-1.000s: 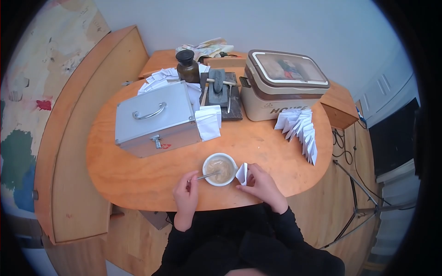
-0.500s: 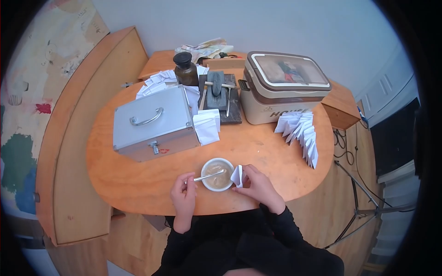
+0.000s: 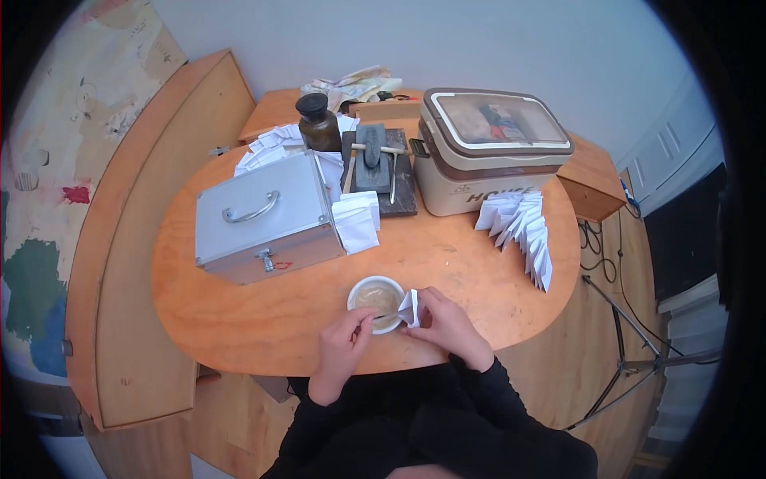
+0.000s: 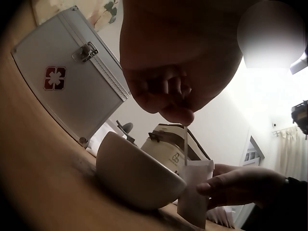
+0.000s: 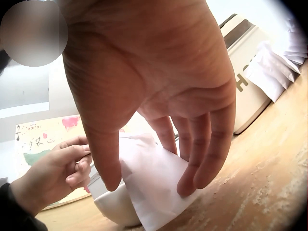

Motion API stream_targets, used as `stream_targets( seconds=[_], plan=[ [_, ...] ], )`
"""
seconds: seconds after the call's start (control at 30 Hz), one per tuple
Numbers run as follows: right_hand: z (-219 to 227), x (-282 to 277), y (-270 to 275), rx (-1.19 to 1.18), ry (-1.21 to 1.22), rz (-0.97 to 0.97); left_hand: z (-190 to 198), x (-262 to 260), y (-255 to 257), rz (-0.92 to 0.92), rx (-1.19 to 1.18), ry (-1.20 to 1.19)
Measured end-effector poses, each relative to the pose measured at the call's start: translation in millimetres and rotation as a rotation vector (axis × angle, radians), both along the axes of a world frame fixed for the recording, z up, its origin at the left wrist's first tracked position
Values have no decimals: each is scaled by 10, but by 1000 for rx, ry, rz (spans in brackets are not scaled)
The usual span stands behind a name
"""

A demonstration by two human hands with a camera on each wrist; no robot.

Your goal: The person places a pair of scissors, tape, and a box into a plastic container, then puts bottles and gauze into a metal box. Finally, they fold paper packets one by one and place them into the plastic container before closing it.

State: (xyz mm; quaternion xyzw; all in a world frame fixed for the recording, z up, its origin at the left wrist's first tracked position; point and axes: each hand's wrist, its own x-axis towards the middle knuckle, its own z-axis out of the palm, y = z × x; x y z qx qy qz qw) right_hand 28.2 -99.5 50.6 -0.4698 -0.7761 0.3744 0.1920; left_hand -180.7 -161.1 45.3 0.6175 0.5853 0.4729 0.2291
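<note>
Between finger and thumb, my left hand (image 3: 343, 347) pinches the handle of a thin metal spoon (image 4: 186, 144). The spoon slants across the white bowl (image 4: 130, 173), its far end inside the mouth of a small folded white paper packet (image 3: 409, 307). My right hand (image 3: 451, 323) holds that packet upright beside the bowl's right rim, thumb on one side and fingers on the other in the right wrist view. Pale brownish powder (image 3: 375, 298) lies in the bowl, partly hidden by the left hand. Inside the packet is out of sight.
Behind the bowl stand a silver metal case (image 3: 263, 215), a dark glass jar (image 3: 319, 132), a grey stone piece (image 3: 372, 168) on a dark board, and a beige lidded box (image 3: 479, 172). A row of folded white packets (image 3: 519, 227) stands at the right.
My left hand has lifted the spoon from the bowl's powder and moved right, bringing its end to the packet. The right hand has stayed nearly still with the packet.
</note>
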Motion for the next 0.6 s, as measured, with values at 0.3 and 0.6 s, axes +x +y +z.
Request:
stream_targets(
  seconds=[0.3, 0.6],
  plan=[
    [25, -7, -29, -22, -11, 33, -39, -20, -28, -62, -38, -18],
    [-47, 89, -10, -23, 22, 17, 61, -84, 68, -169, 70, 166]
  ],
)
